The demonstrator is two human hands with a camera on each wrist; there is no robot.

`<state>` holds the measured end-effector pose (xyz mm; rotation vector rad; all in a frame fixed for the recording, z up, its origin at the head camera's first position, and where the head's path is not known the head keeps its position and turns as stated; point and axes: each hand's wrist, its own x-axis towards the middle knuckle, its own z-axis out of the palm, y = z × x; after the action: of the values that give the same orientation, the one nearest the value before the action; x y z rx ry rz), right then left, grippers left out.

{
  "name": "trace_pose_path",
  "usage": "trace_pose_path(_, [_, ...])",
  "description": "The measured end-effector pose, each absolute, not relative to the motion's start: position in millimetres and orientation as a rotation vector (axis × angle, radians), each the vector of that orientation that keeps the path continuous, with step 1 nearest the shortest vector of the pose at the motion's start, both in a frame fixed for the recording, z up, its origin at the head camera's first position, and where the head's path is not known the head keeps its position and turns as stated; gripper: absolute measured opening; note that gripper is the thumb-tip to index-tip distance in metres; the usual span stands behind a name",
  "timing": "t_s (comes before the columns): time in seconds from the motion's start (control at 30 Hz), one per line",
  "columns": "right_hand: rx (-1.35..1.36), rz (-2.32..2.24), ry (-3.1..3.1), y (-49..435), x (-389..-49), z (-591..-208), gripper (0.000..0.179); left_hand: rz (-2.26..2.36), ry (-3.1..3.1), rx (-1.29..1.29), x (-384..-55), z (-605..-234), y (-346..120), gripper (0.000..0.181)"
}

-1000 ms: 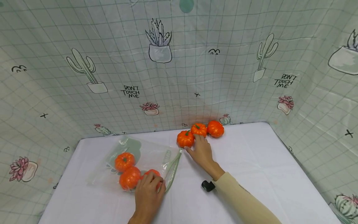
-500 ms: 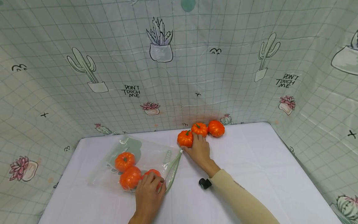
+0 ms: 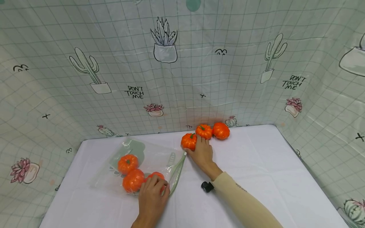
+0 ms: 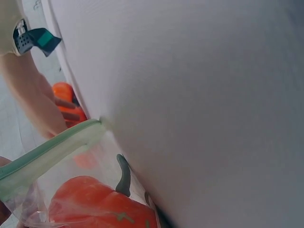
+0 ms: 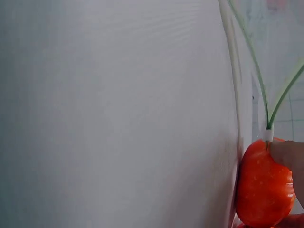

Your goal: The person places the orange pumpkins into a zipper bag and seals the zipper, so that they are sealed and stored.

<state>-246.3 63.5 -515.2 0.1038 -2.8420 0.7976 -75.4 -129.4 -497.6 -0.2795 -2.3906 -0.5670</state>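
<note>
At the table's back, my right hand (image 3: pixel 203 153) grips the nearest of three small orange toy pumpkins, a ribbed pumpkin (image 3: pixel 188 141) with a green stem. In the right wrist view the thumb lies against this pumpkin (image 5: pixel 265 185), close to the corner of the bag's mouth. A clear zip bag (image 3: pixel 154 155) with a green zip strip lies flat at left, its mouth facing right. Inside it are three pumpkins. My left hand (image 3: pixel 152 196) holds the bag near its mouth, fingers bent over the pumpkin there (image 4: pixel 95 204), partly covering it.
Two more pumpkins, one stemmed (image 3: pixel 204 131) and one with no stem showing (image 3: pixel 220 130), sit against the patterned cloth backdrop (image 3: pixel 182 79). A black wrist camera (image 3: pixel 207 186) juts from the right sleeve. White cloth covers the table (image 3: pixel 256 177).
My right hand has shifted slightly left, closer around the nearest pumpkin, and its forearm has moved left too. The left hand and the bag stay as they were.
</note>
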Motion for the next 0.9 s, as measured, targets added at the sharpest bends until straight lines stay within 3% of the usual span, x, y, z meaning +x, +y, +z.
trace_pose_path(0.57, [0.082, 0.982, -2.760, 96, -206, -502, 0.085, -0.571, -2.380, -0.290, -76, -500, -131, 0.024])
trace_pose_path(0.9, [0.135, 1.022, -2.739, 108, -164, -504, 0.080, -0.581, -2.388, -0.282, -75, -498, -130, 0.023])
